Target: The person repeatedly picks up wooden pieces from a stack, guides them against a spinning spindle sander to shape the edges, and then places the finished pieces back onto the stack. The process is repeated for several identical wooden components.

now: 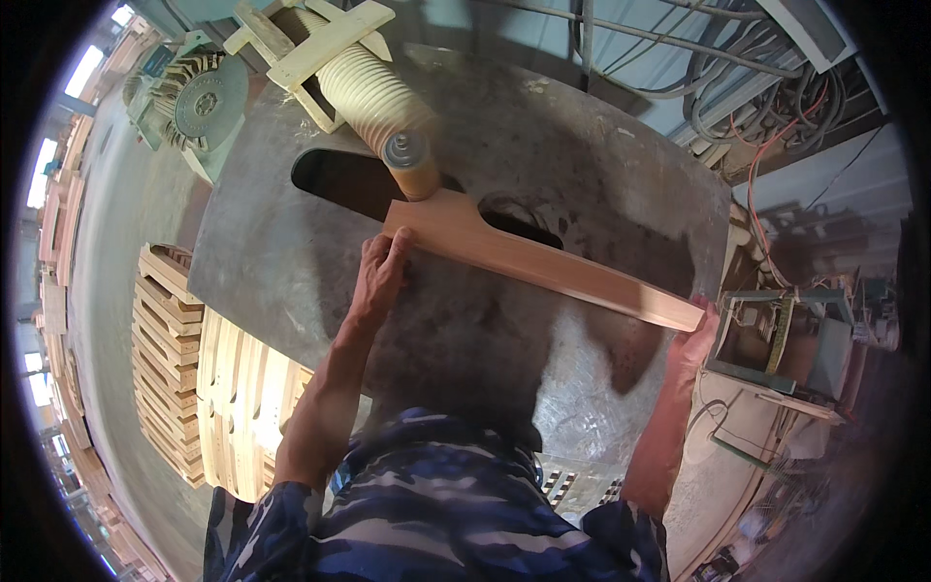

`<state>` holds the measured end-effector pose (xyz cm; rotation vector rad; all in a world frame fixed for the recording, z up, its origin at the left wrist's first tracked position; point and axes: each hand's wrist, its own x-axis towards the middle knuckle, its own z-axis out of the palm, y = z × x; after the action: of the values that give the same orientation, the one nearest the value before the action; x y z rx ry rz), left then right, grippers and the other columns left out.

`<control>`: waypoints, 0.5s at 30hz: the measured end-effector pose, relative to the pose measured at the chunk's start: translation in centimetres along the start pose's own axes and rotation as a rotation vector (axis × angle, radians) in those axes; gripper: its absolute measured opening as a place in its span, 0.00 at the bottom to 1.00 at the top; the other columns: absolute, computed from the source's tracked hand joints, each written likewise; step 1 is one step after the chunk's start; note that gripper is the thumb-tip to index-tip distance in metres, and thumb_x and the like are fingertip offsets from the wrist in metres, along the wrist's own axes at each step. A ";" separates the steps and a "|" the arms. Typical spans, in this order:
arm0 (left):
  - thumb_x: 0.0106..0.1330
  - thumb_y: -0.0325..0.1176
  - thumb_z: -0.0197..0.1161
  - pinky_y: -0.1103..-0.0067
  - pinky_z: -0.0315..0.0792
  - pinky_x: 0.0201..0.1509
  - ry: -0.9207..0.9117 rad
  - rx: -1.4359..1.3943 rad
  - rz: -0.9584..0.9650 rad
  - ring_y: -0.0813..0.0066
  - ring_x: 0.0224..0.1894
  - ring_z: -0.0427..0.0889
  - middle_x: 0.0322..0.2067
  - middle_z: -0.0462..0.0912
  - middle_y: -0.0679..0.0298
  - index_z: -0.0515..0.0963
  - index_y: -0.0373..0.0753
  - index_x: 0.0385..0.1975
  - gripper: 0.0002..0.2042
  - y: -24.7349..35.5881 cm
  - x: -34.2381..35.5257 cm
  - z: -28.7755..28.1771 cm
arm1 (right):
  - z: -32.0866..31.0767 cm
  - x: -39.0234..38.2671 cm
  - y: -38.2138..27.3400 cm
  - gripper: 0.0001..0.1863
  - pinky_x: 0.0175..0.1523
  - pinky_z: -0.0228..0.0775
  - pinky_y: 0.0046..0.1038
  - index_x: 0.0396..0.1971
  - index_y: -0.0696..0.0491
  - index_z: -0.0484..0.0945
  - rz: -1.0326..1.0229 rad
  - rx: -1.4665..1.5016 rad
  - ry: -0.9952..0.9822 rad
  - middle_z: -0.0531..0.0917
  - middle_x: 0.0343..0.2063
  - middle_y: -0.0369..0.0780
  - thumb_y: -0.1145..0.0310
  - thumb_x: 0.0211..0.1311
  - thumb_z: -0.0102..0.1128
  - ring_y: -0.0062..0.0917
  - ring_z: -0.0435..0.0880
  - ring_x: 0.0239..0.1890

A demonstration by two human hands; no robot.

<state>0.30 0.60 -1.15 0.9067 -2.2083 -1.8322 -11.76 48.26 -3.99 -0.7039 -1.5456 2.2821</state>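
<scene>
A long shaped wooden piece (543, 262), wide at its left end and narrowing to the right, lies across the grey metal table (465, 335). Its wide end touches an upright sanding drum (419, 177), which looks blurred at its top. My left hand (381, 274) grips the near edge of that wide end, thumb and fingers bent against it. At the other end, my right hand (696, 335) is closed around the narrow tip, its fingers partly hidden by the wood.
A ribbed dust hose (364, 92) in a wooden frame (330, 44) stands behind the drum. Dark slots (339, 179) open in the tabletop. Stacked wooden parts (170, 359) stand at left, a machine with a round disc (206, 105) at far left, cables (776, 97) at back right.
</scene>
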 end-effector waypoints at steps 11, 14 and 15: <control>0.68 0.58 0.52 0.80 0.70 0.30 -0.154 0.038 -0.081 0.78 0.31 0.71 0.33 0.69 0.66 0.75 0.34 0.40 0.27 0.9 0.1 -1.3 | -0.3 0.7 -0.4 0.22 0.63 0.55 0.34 0.48 0.58 0.70 0.043 -0.075 -0.169 0.75 0.45 0.41 0.56 0.62 0.55 0.29 0.69 0.54; 0.67 0.58 0.52 0.80 0.70 0.34 -0.155 -0.008 -0.111 0.79 0.34 0.71 0.35 0.69 0.67 0.74 0.35 0.46 0.27 1.6 -0.4 -1.3 | -1.1 1.1 -1.0 0.25 0.64 0.54 0.35 0.50 0.60 0.69 0.084 -0.094 -0.227 0.74 0.49 0.43 0.56 0.61 0.56 0.31 0.67 0.57; 0.68 0.57 0.52 0.79 0.70 0.35 -0.174 -0.030 -0.112 0.79 0.35 0.71 0.35 0.70 0.68 0.73 0.36 0.48 0.27 1.8 -1.0 -1.7 | -1.8 1.0 -1.0 0.26 0.65 0.53 0.36 0.51 0.61 0.69 0.087 -0.079 -0.234 0.73 0.51 0.44 0.56 0.61 0.56 0.32 0.66 0.59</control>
<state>1.27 -0.16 1.18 0.9146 -2.2646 -2.0615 -11.67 50.51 -3.85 -0.5493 -1.7491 2.4520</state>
